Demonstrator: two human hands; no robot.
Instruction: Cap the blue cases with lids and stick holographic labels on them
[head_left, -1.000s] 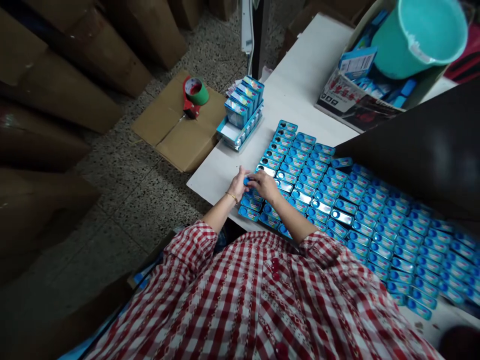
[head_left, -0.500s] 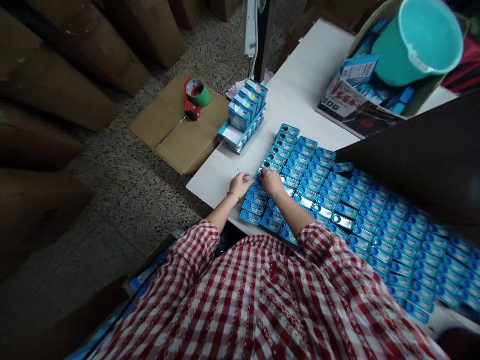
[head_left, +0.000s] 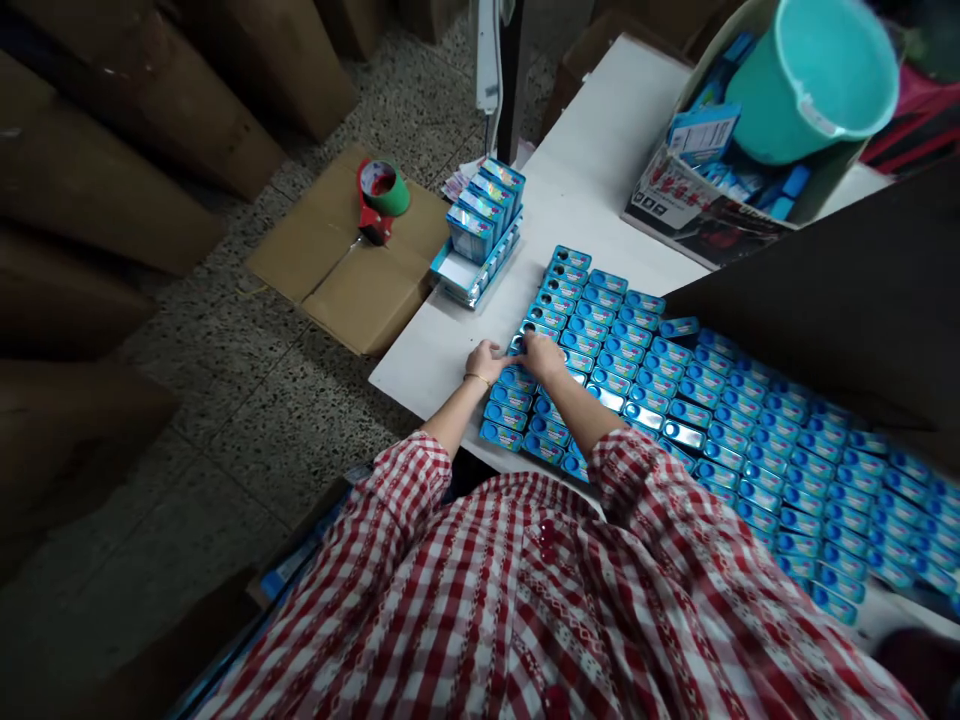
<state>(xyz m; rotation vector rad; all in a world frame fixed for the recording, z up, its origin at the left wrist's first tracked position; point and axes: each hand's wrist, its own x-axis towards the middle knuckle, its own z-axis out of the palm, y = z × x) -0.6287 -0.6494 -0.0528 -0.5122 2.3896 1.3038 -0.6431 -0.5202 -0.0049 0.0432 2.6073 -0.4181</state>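
Rows of small flat blue boxes (head_left: 605, 362) with rounded ends and printed tops cover the tabletop. In the leftmost column, the far boxes (head_left: 561, 287) show a dark round spot at one end, while nearer boxes (head_left: 505, 416) show a blue round there. My left hand (head_left: 485, 362) is at the column's outer edge, fingers apart, one finger reaching to the box between my hands. Over that same column my right hand (head_left: 543, 357) has its fingers curled down onto a box end. Whatever its fingertips pinch is hidden beneath them.
Upright blue packs stand in a display tray (head_left: 474, 272) on the white table (head_left: 420, 365). A red tape dispenser (head_left: 377, 205) lies on a brown carton (head_left: 345, 265) to the left. At the back right, an open carton (head_left: 694, 215) holds a turquoise bucket (head_left: 825, 80) and blue packs.
My left hand has moved slightly right, its finger now stretched to meet my right fingertips. The right hand stays at the same column. The whole view has shifted a little.
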